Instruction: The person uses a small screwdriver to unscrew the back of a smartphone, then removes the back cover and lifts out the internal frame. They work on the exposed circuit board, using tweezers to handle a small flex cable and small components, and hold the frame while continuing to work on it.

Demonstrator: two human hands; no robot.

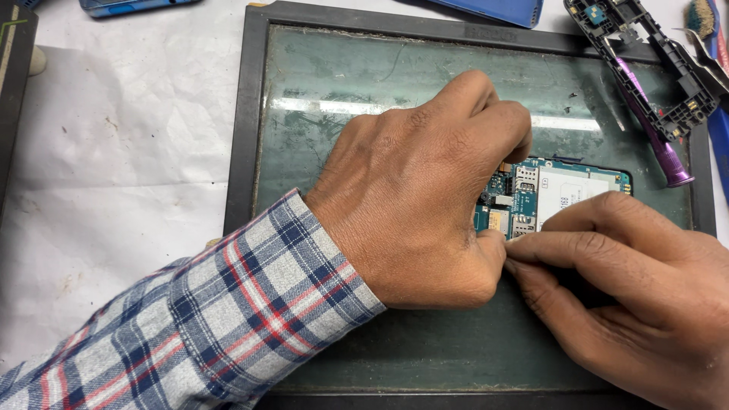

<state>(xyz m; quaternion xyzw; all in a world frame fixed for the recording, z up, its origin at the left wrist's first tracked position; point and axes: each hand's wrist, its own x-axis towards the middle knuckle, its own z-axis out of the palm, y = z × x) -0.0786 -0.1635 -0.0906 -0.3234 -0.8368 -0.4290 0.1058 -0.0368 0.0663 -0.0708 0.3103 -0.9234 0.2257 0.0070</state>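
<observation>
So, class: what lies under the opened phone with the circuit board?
The phone rests on a dark-framed glass panel, which lies on white paper. The left hand and right hand cover the phone's lower part, so what is directly beneath there is hidden.

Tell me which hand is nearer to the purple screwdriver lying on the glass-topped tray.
The right hand. It sits just below the purple screwdriver, at the tray's right side, fingers on the opened phone. The left hand is farther off, over the tray's middle.
</observation>
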